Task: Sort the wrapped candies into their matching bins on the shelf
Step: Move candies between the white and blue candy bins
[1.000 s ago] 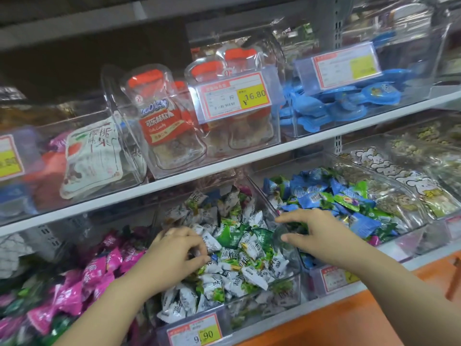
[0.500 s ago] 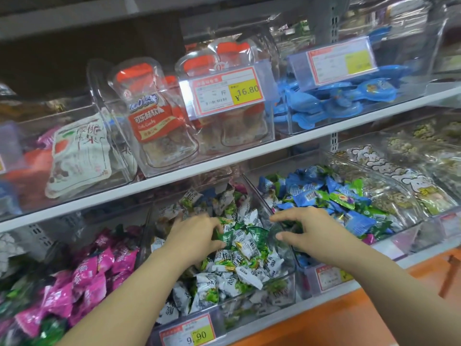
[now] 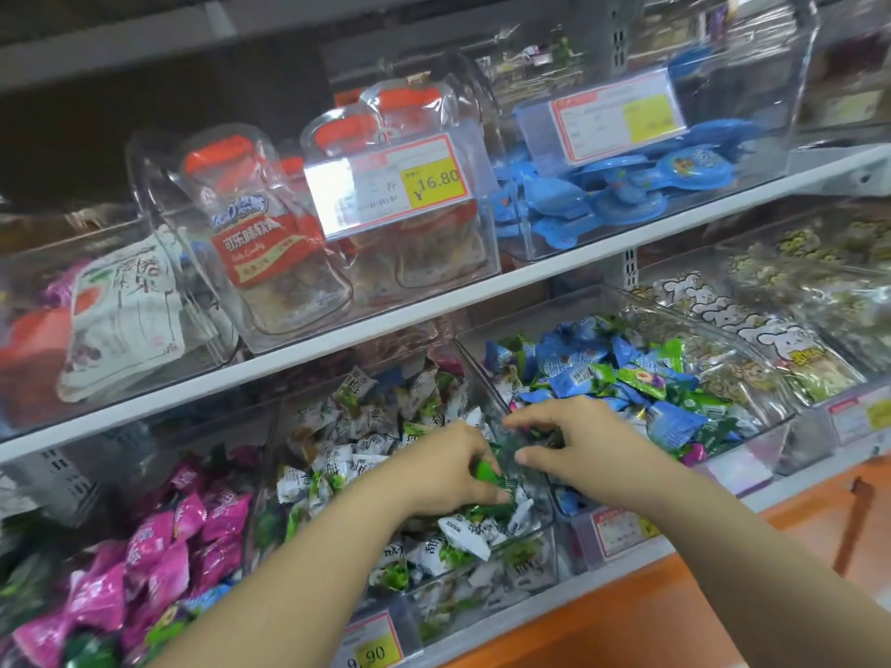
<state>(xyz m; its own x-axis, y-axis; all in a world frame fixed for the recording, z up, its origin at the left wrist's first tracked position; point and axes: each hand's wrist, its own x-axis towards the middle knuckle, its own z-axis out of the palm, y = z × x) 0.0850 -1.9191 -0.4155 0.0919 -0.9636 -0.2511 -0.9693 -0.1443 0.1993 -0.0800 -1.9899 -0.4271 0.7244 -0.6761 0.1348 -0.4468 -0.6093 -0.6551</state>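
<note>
On the lower shelf stand three clear bins: pink candies (image 3: 159,547) on the left, white-and-green candies (image 3: 347,426) in the middle bin (image 3: 482,585), blue and green candies (image 3: 602,373) on the right. My left hand (image 3: 443,467) reaches into the middle bin and grips a dark green candy (image 3: 489,474) at its right side. My right hand (image 3: 583,443) hovers at the wall between the middle and right bins, thumb and forefinger spread, fingertips among green wrappers; what it holds, if anything, is hidden.
A white upper shelf (image 3: 434,306) carries clear bins of jarred sweets (image 3: 270,243) and blue packs (image 3: 627,180), with price tags (image 3: 410,185) on their fronts. Bags of snacks (image 3: 752,339) fill bins at the right. An orange ledge (image 3: 723,595) runs below.
My left hand has moved right across the middle bin and closed on a green candy. My right hand has stayed near the bin divider, shifting slightly left.
</note>
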